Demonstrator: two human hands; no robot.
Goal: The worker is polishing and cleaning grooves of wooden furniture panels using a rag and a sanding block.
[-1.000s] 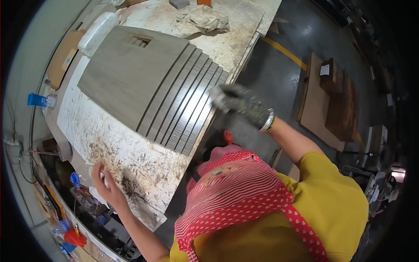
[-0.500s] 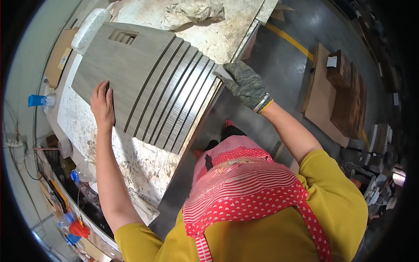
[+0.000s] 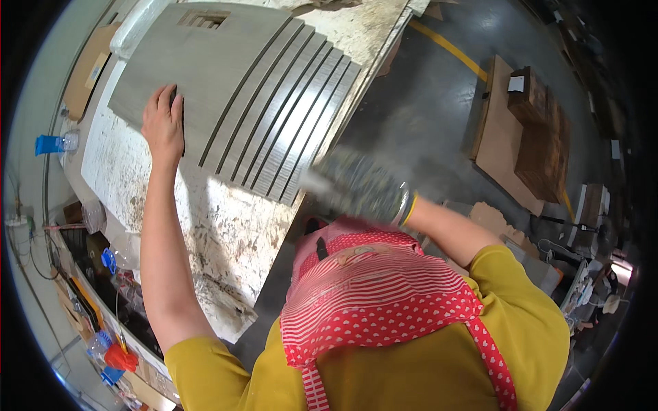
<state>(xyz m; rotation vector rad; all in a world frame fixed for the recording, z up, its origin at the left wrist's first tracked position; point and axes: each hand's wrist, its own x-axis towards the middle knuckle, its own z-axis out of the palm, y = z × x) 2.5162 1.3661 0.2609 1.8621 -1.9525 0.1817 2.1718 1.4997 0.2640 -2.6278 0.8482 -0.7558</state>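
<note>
A fanned stack of flat grey panels (image 3: 205, 75) lies on the worktable, its lower layers stepping out toward the right edge. My left hand (image 3: 163, 127) is bare and rests on the top panel's near-left edge, fingers stretched out over its surface. My right hand (image 3: 363, 188) wears a dark grey knitted glove with a yellow cuff edge. It is closed on a small light-grey block (image 3: 317, 183), smeared by motion, at the near right corner of the stepped panels. Whether the block touches the panels I cannot tell.
The worktable (image 3: 226, 240) has a stained white top. Bubble-wrapped material (image 3: 137, 31) lies beyond the stack. A blue-capped bottle (image 3: 55, 144) stands at the left. Brown cardboard boxes (image 3: 541, 137) sit on the floor to the right, near a yellow floor line (image 3: 449, 46).
My right hand has swept nearer and slightly left along the panels' outer edge with the block. My left hand stays at the panel edge; the view has shifted a little.
</note>
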